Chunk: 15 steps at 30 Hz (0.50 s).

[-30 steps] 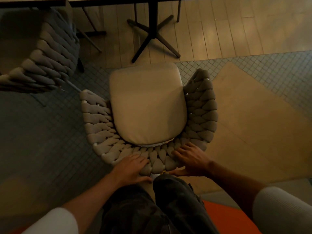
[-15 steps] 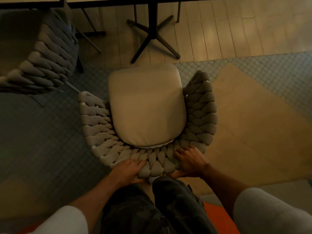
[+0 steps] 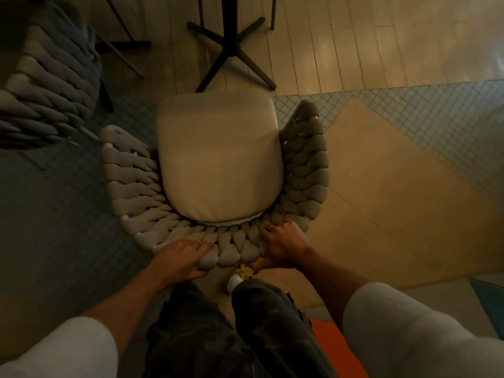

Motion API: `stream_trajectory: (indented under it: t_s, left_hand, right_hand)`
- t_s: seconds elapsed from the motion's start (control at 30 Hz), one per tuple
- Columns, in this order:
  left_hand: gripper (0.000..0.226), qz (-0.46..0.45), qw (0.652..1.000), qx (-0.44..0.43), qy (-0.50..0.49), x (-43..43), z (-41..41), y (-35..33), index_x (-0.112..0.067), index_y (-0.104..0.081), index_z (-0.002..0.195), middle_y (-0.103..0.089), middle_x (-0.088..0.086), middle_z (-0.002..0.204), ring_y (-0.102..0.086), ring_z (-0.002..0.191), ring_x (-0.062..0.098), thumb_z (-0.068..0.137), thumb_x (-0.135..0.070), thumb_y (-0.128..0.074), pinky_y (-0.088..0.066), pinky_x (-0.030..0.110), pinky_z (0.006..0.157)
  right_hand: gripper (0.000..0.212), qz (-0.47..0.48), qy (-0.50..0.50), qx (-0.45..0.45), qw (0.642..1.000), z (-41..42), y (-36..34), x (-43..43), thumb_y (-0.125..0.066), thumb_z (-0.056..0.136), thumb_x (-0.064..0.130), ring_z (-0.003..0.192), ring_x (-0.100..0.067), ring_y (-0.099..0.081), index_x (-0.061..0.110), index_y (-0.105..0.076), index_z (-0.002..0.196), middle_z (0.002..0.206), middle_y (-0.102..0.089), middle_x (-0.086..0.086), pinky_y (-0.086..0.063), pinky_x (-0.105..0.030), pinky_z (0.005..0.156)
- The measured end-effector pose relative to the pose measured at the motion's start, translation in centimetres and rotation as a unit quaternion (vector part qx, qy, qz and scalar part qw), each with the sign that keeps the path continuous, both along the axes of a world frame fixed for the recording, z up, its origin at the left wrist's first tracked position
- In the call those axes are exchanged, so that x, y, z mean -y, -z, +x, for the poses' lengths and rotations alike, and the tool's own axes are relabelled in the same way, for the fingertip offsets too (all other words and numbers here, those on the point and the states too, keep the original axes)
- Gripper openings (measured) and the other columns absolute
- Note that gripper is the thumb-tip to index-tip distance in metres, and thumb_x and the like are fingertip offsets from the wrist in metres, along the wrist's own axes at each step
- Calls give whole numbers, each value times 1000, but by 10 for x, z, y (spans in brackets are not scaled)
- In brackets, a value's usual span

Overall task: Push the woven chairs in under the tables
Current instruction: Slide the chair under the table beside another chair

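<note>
A woven chair (image 3: 305, 170) with a thick braided grey back and a beige seat cushion (image 3: 218, 156) stands right below me, facing a black pedestal table base (image 3: 231, 47). My left hand (image 3: 180, 259) is clamped over the rear rim of the braided back, left of centre. My right hand (image 3: 283, 248) grips the same rim right of centre, fingers curled over the top. The cushion's front edge lies just short of the base's feet. The table top is only a dark strip at the top edge.
A second woven chair (image 3: 49, 85) stands at the upper left with thin metal legs. My legs in dark trousers (image 3: 218, 331) are right behind the chair. The floor changes from grey mosaic tile (image 3: 54, 227) to wooden planks (image 3: 354, 45) under the table.
Both hands have tightened from resting flat on the back rim to gripping it. The chair has shifted forward, its cushion edge nearer the table base.
</note>
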<state>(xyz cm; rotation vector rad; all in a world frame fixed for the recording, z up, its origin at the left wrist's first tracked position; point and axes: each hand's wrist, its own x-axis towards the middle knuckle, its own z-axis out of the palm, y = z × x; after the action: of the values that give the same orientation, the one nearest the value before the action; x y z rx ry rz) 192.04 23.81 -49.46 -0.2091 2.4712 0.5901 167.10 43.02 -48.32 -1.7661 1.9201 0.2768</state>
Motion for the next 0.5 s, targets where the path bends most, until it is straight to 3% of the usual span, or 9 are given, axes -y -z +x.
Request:
stream_trajectory:
  t_s: [0.17,0.37,0.5]
  left_hand:
    - [73,-8,1000,6,-8,26,-19,-5,-22,-57,139,-72,3,122,-69,105,30,79,-60,-72,-53,39,89]
    - [72,-52,998,20,-18,48,-44,-13,-25,-48,147,-63,4,139,-61,122,29,86,-61,-66,-45,39,101]
    - [65,-110,993,30,-1,57,-55,-17,-35,-56,134,-69,-5,125,-65,110,21,77,-66,-66,-44,37,96]
  right_hand:
    - [118,-12,17,-5,1000,-11,-1,24,-4,53,111,74,-25,-61,18,-67,92,86,-66,1,-50,-40,83]
    - [106,4,-11,-47,999,-28,4,51,-21,61,109,73,-24,-60,20,-69,96,87,-68,1,-43,-43,90]
    - [104,-1,-6,-42,999,-36,3,64,-20,60,108,77,-23,-64,23,-69,94,90,-70,3,-43,-44,92]
